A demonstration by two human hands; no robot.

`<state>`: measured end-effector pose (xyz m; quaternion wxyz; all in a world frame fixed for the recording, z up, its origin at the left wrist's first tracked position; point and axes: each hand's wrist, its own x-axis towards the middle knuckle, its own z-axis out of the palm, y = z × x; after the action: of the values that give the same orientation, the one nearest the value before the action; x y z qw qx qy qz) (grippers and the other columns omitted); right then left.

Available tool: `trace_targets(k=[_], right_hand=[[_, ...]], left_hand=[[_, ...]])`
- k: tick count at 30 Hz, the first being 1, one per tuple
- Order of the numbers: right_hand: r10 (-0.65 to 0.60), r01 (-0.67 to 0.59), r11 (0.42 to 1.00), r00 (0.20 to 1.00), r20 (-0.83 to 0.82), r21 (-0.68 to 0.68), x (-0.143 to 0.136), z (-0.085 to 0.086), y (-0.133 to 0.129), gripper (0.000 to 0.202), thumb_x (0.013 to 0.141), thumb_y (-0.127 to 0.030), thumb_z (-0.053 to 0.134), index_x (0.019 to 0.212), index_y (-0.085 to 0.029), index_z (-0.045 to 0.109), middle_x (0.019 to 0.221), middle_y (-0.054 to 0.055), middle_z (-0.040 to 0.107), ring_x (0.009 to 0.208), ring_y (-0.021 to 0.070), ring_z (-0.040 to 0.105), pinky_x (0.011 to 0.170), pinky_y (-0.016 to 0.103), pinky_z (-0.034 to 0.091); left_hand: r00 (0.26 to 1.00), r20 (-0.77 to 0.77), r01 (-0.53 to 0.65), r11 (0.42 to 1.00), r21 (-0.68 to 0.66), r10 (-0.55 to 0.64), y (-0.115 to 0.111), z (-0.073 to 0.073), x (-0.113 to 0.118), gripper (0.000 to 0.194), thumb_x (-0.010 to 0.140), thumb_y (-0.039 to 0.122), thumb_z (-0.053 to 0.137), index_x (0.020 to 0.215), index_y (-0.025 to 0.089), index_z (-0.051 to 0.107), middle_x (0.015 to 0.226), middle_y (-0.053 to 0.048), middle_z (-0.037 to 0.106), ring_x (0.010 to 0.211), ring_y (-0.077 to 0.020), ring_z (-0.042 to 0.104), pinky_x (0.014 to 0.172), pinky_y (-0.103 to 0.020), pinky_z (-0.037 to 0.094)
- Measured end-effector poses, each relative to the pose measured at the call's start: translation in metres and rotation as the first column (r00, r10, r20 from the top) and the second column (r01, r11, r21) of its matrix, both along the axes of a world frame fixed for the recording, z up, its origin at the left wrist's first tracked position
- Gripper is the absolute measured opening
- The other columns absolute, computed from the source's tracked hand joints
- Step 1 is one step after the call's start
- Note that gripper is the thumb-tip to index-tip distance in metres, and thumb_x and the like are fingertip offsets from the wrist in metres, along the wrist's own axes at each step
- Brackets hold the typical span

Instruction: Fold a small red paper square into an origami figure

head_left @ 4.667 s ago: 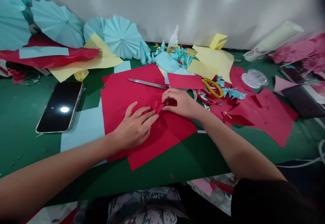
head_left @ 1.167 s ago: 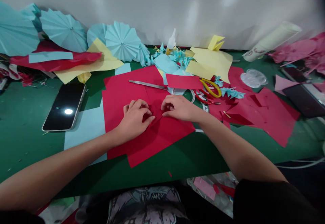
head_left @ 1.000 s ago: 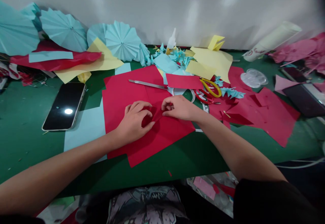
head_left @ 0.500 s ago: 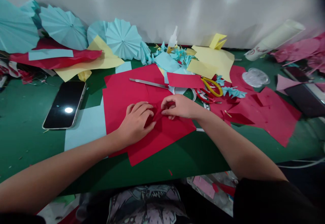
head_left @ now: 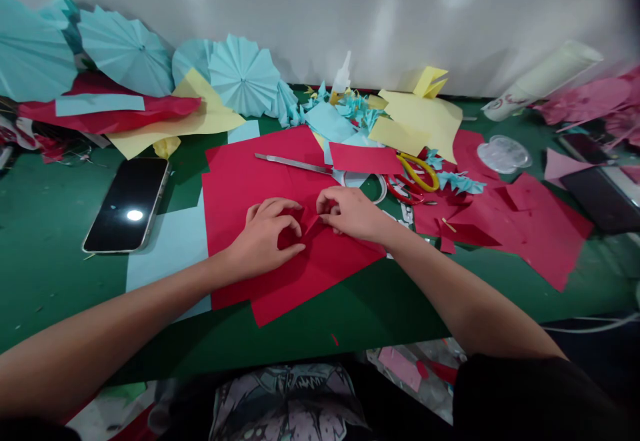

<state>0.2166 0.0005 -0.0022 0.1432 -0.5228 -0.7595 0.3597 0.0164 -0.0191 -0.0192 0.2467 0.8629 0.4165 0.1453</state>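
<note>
Between my hands is a small folded piece of red paper (head_left: 311,219), above larger red sheets (head_left: 245,191) on the table. My right hand (head_left: 350,211) pinches its right side between thumb and fingertips. To its left my left hand (head_left: 267,231) is curved, thumb and fingers apart; its fingertips come close to the folded piece, and I cannot make out whether they touch it. Red on red hides the exact outline of the fold. Just beyond lie a metal craft-knife blade (head_left: 293,163) and a roll of tape (head_left: 383,189).
Yellow-handled scissors (head_left: 419,171) and red-handled scissors (head_left: 404,191) lie right of the tape. A phone (head_left: 129,206) is at left by a light-blue sheet (head_left: 167,247). Pleated blue rosettes (head_left: 243,79), a glue bottle (head_left: 342,75) and yellow paper (head_left: 425,121) line the wall. Red scraps (head_left: 540,227) spread right.
My left hand's fingers have opened away from the thumb, and more of the small red fold shows between my hands. My right hand keeps its pinch almost in place.
</note>
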Motion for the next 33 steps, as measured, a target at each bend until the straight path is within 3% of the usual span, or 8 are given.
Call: trace_targets(k=[4, 8, 14, 18, 24, 30, 33], right_hand=[[0.102, -0.103, 0.986, 0.995, 0.013, 0.133, 0.001, -0.001, 0.001, 0.016, 0.066, -0.005, 0.055, 0.075, -0.017, 0.052, 0.082, 0.001, 0.054, 0.061, 0.0086, 0.049, 0.059, 0.023, 0.039], [0.238, -0.244, 0.930, 0.970, 0.056, 0.274, 0.002, -0.006, 0.004, 0.015, 0.072, -0.006, 0.052, 0.078, -0.018, 0.058, 0.089, 0.003, 0.054, 0.075, 0.0123, 0.051, 0.068, 0.026, 0.039], [0.342, -0.347, 0.892, 0.937, 0.069, 0.290, 0.007, -0.010, 0.009, 0.011, 0.079, -0.012, 0.055, 0.076, -0.018, 0.063, 0.088, 0.003, 0.056, 0.077, 0.0121, 0.053, 0.069, 0.025, 0.039], [0.313, -0.317, 0.906, 0.948, 0.058, 0.280, 0.006, -0.012, 0.010, 0.010, 0.082, -0.023, 0.057, 0.078, -0.018, 0.065, 0.087, 0.002, 0.057, 0.077, 0.0121, 0.054, 0.070, 0.025, 0.039], [0.189, -0.235, 0.925, 0.966, 0.175, 0.300, -0.001, -0.017, 0.006, 0.019, 0.086, -0.033, 0.052, 0.079, -0.017, 0.061, 0.087, 0.004, 0.056, 0.075, 0.0136, 0.051, 0.064, 0.026, 0.034], [0.120, -0.196, 0.935, 0.959, 0.256, 0.297, -0.005, -0.017, 0.003, 0.030, 0.089, -0.042, 0.042, 0.077, -0.016, 0.053, 0.085, 0.004, 0.052, 0.071, 0.0133, 0.047, 0.058, 0.025, 0.029], [0.108, -0.194, 0.934, 0.954, 0.281, 0.301, -0.007, -0.017, 0.002, 0.032, 0.090, -0.044, 0.039, 0.078, -0.017, 0.052, 0.086, 0.004, 0.052, 0.070, 0.0132, 0.046, 0.057, 0.025, 0.027]], left_hand=[[1.000, -0.004, -0.004, 0.998, 0.063, 0.005, -0.003, -0.005, 0.000, 0.011, 0.081, 0.029, 0.053, 0.079, 0.020, 0.060, 0.121, -0.006, 0.052, 0.119, -0.0261, 0.041, 0.095, -0.047, 0.029], [1.000, -0.005, -0.006, 0.993, 0.122, 0.007, -0.006, -0.010, -0.001, 0.012, 0.083, 0.029, 0.051, 0.082, 0.020, 0.060, 0.120, -0.008, 0.055, 0.119, -0.0264, 0.042, 0.094, -0.046, 0.031], [0.993, 0.014, 0.104, 0.929, 0.355, -0.116, -0.012, -0.007, -0.006, 0.017, 0.088, 0.022, 0.045, 0.083, 0.019, 0.061, 0.104, -0.005, 0.066, 0.114, -0.0221, 0.051, 0.096, -0.043, 0.030], [0.976, -0.034, 0.209, 0.880, 0.427, -0.216, -0.012, -0.005, -0.012, 0.023, 0.089, 0.019, 0.043, 0.084, 0.020, 0.065, 0.096, -0.003, 0.070, 0.107, -0.0200, 0.057, 0.097, -0.041, 0.031], [0.953, -0.123, 0.302, 0.828, 0.473, -0.277, -0.014, -0.006, -0.018, 0.025, 0.090, 0.019, 0.040, 0.092, 0.017, 0.065, 0.100, -0.006, 0.069, 0.107, -0.0209, 0.056, 0.100, -0.042, 0.032], [0.961, -0.055, 0.253, 0.787, 0.562, -0.269, -0.017, -0.006, -0.018, 0.020, 0.086, 0.014, 0.044, 0.087, 0.014, 0.064, 0.094, -0.007, 0.069, 0.099, -0.0205, 0.060, 0.096, -0.043, 0.035], [0.973, -0.052, 0.209, 0.763, 0.611, -0.225, -0.019, -0.005, -0.016, 0.019, 0.085, 0.017, 0.048, 0.095, 0.015, 0.063, 0.094, -0.006, 0.069, 0.095, -0.0210, 0.060, 0.093, -0.044, 0.037]])
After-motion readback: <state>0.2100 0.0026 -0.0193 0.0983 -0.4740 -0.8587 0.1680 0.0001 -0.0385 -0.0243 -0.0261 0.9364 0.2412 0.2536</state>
